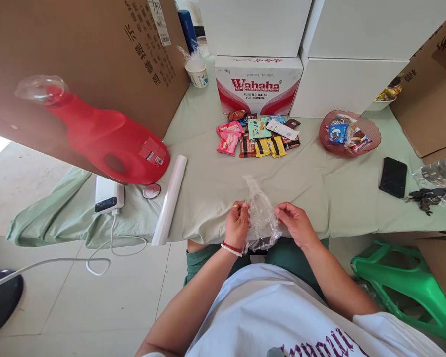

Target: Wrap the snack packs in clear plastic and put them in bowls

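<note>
Crumpled clear plastic film [262,218] stretches between my two hands at the table's front edge. My left hand [238,225], with a bracelet at the wrist, pinches its left side. On the other side, the fingertips of my right hand [294,220] are closed on the film's right edge. Beyond the film lies a pile of small wrapped snacks [259,128], in pink, yellow, brown and green packets. A roll of clear film [170,201] rests on the cloth to the left of my hands.
A Wahaha box [259,85] stands behind the snacks. A pink bowl [325,136] of snacks and a black phone [393,177] are at the right. The left side holds a red bottle [115,141] and a white power bank [109,193]. A green stool [405,282] stands below right.
</note>
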Motion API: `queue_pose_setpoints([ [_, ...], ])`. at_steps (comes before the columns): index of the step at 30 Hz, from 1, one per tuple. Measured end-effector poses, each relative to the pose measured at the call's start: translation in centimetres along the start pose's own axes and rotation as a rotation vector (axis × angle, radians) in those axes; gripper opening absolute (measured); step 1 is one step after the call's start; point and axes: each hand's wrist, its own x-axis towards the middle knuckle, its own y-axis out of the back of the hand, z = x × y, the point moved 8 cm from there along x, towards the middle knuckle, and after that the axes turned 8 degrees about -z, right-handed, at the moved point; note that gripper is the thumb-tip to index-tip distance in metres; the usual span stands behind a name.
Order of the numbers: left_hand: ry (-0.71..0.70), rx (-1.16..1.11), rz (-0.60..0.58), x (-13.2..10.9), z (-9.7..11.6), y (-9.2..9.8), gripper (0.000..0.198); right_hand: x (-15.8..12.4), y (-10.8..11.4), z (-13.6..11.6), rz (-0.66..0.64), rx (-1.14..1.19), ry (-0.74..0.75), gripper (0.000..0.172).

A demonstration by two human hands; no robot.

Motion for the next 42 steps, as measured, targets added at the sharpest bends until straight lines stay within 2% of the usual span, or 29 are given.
queue_pose_setpoints([
  [3,-0.014,0.029,0.037,1.3,0.8,1.9,0.035,0.3,2.3,-0.1,0.06,0.16,-0.035,0.045],
  [6,-0.026,0.047,0.09,2.4,1.6,3.5,0.03,0.3,5.1,0.1,0.109,0.185,-0.065,0.048],
  [8,-0.03,0.053,0.125,2.9,2.0,4.2,0.028,0.2,6.7,0.3,0.114,0.103,-0.084,0.049],
  [11,-0.06,0.073,0.14,3.2,2.3,4.5,0.024,0.2,8.1,-0.4,0.111,-0.181,-0.044,0.047],
  [13,-0.08,0.079,0.119,3.0,2.3,4.1,0.023,0.4,7.6,-2.1,0.087,-0.425,0.08,0.051],
  [16,-0.071,0.071,0.07,2.6,1.8,3.0,0.025,1.4,4.2,-4.3,-0.024,-0.715,0.306,0.067],
  [18,-0.054,0.065,0.02,2.2,1.4,2.3,0.028,2.7,2.3,-4.9,-0.063,-0.771,0.372,0.053],
  [20,-0.045,0.066,-0.043,1.7,1.1,1.8,0.032,4.4,1.7,-5.0,-0.045,-0.678,0.347,0.034],
  [21,-0.043,0.074,-0.072,1.5,1.0,1.8,0.034,5.2,1.8,-4.9,-0.033,-0.578,0.313,0.031],
  [25,-0.069,0.235,-0.082,0.5,1.2,3.7,0.03,6.8,2.3,-4.6,-0.044,-0.079,0.139,0.04],
  [27,-0.129,0.364,-0.068,0.0,2.2,4.7,0.024,6.4,2.4,-4.9,-0.037,0.027,0.087,0.045],
  [30,-0.174,0.366,-0.182,-0.5,3.8,4.2,0.038,5.6,1.9,-5.4,-0.053,0.016,0.061,0.047],
  [33,-0.023,0.122,-0.299,0.0,3.6,2.2,0.052,5.0,0.9,-5.6,-0.099,-0.007,0.064,0.049],
  [36,0.086,0.104,-0.214,1.4,2.8,0.8,0.06,4.8,0.4,-5.8,-0.127,-0.011,0.103,0.048],
  [37,0.079,0.147,-0.186,2.0,2.7,0.4,0.059,4.8,0.5,-5.7,-0.129,-0.01,0.11,0.046],
  [39,0.028,0.204,-0.164,3.1,2.5,-0.2,0.043,4.9,1.1,-5.3,-0.107,-0.008,0.105,0.043],
  [40,0.001,0.209,-0.157,3.6,2.5,-0.4,0.035,5.0,1.7,-4.9,-0.075,-0.009,0.095,0.042],
  [42,-0.042,0.181,-0.114,4.5,2.5,0.0,0.035,5.3,3.6,-4.1,0.021,-0.017,0.069,0.04],
])
